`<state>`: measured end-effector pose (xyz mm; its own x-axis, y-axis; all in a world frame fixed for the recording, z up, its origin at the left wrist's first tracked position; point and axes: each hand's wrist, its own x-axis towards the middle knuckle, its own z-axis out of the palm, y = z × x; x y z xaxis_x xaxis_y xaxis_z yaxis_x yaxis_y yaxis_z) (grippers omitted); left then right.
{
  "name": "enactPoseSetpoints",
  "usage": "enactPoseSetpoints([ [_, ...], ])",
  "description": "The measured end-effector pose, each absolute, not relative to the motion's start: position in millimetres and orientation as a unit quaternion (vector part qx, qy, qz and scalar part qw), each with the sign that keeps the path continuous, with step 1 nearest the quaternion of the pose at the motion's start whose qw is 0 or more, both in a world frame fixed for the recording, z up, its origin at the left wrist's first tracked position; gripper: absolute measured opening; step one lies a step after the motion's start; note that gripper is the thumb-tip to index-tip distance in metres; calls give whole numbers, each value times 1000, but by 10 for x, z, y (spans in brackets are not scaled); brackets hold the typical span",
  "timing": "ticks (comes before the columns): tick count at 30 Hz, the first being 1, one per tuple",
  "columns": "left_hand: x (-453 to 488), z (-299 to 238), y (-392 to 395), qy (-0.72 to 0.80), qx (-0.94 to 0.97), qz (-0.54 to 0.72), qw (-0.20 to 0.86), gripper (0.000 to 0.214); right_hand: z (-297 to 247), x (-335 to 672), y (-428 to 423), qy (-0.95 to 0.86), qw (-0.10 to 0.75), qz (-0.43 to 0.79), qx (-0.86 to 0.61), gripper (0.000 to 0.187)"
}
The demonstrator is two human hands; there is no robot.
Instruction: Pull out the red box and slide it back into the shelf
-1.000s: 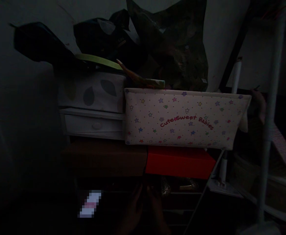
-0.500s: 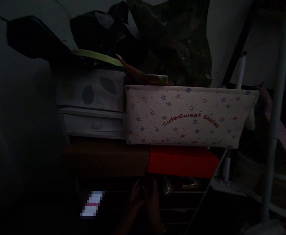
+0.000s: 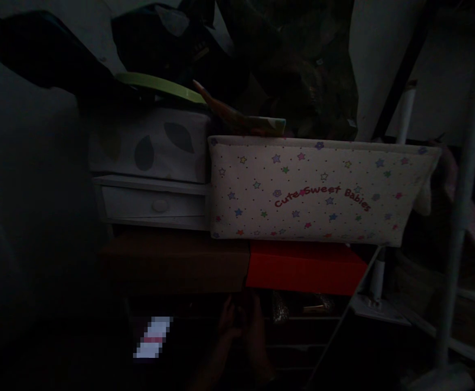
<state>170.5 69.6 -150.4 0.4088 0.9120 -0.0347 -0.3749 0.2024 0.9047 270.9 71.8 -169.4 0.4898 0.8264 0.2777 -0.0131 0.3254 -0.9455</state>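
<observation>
Under the flat red box (image 3: 305,267): your left hand (image 3: 226,325) and right hand (image 3: 257,326) touch.
Grip: too dark, you cannot tell.
Change: both hands sit higher than before.

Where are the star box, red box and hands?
star box (image 3: 314,190), head view, front panel by the lettering
red box (image 3: 304,267), head view, front face
left hand (image 3: 226,321), head view, knuckles
right hand (image 3: 257,325), head view, back of hand

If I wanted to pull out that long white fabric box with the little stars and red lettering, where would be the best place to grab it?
Probably by the two short ends of the long white star-printed fabric box, one hand each, drawing it toward you. It is wide, sits on the red box, and its left end butts against the leaf-patterned box; the right end looks freer.
</observation>
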Motion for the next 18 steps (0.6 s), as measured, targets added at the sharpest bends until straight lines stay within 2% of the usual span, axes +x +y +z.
enactPoseSetpoints([
  [4,1667,-1431,642,322,474,432,697,95,-1624,2707,666,-452,669,275,-522,55],
  [7,1598,-1378,619,357,507,442,648,80,-1565,2714,613,-487,640,244,-542,56],
  [9,1507,-1373,635,416,520,488,565,65,-1529,2717,567,-501,619,193,-573,57],
  [13,1230,-1462,774,565,467,600,321,48,-1501,2688,460,-487,572,71,-657,53],
  [15,1104,-1524,872,612,421,614,268,46,-1525,2646,417,-491,565,55,-661,46],
  [18,1007,-1587,988,642,395,604,259,43,-1579,2570,387,-502,565,56,-652,43],
])
